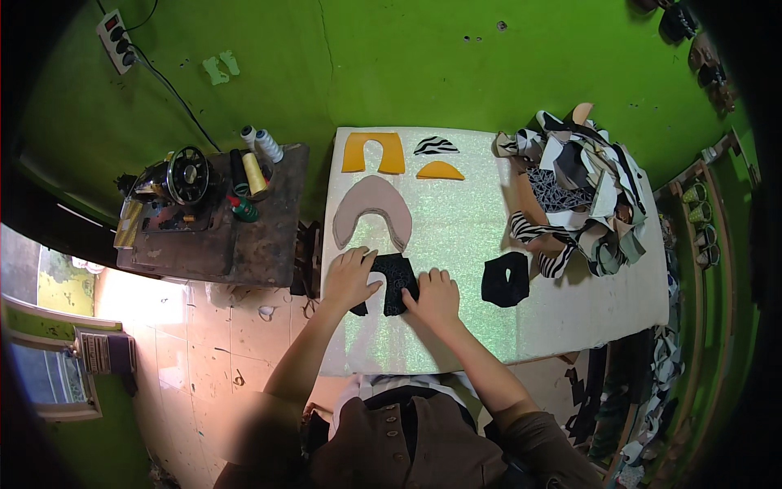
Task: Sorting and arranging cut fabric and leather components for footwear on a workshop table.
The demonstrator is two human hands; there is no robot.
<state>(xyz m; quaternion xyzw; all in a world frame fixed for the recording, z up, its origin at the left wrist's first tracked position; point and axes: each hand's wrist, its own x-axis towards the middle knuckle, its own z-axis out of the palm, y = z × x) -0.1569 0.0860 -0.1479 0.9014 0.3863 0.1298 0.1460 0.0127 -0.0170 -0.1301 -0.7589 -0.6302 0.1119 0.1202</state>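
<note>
A black, faintly patterned, U-shaped cut piece lies on the light, shimmery table near its front. My left hand rests over the left leg of this piece, fingers spread and thumb apart, hiding part of it. At the opposite edge, my right hand lies with fingers stretched out and its thumb touching the black piece. Just beyond them is a stack of beige-pink arched pieces. A separate black piece with a slit-like opening sits to the right.
Yellow arched piece, zebra-print piece and yellow half-round piece lie at the back. Fabric scraps are heaped at the right. A sewing machine, thread cones and a green bottle stand on the left table.
</note>
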